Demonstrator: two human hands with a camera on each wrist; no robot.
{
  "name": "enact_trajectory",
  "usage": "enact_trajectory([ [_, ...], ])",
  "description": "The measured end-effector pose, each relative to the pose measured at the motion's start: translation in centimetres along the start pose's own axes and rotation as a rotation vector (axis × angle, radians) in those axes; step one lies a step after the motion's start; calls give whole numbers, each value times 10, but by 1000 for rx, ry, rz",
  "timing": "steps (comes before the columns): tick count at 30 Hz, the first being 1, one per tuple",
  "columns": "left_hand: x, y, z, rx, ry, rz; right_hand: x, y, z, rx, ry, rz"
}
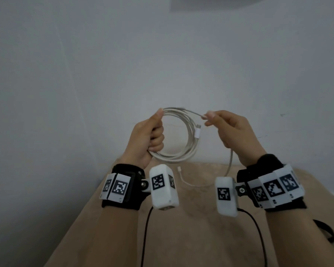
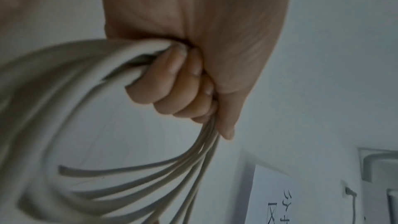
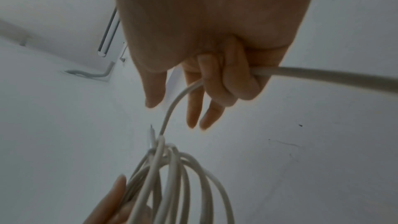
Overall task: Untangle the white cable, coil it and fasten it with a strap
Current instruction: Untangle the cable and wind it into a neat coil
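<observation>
Head view: both hands hold a white cable (image 1: 189,143) in the air above a tan surface (image 1: 181,237).

Left hand (image 1: 148,139) is clenched round the gathered loops — its thumb presses them at the top, its fingers (image 2: 172,89) wrap the bundle. The coil hangs between the hands, a plug end lying against its right side. Right hand (image 1: 233,132) grips the loose strand, which runs through its curled fingers (image 3: 232,81) — the free tail drops down onto the surface.
</observation>
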State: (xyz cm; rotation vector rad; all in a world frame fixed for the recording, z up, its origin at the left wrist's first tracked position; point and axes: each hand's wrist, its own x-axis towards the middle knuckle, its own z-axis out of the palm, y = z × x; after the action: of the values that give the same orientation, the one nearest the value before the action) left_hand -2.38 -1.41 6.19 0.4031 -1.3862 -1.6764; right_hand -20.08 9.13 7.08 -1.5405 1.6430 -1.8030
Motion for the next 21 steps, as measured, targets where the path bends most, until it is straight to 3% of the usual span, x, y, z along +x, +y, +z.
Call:
enact_trajectory([
  [9,3,2,-2,-241,13,-16,1,3,-9,129,136,49],
  [21,4,3,7,-385,64,-18,-8,-4,26,33,-209,152],
])
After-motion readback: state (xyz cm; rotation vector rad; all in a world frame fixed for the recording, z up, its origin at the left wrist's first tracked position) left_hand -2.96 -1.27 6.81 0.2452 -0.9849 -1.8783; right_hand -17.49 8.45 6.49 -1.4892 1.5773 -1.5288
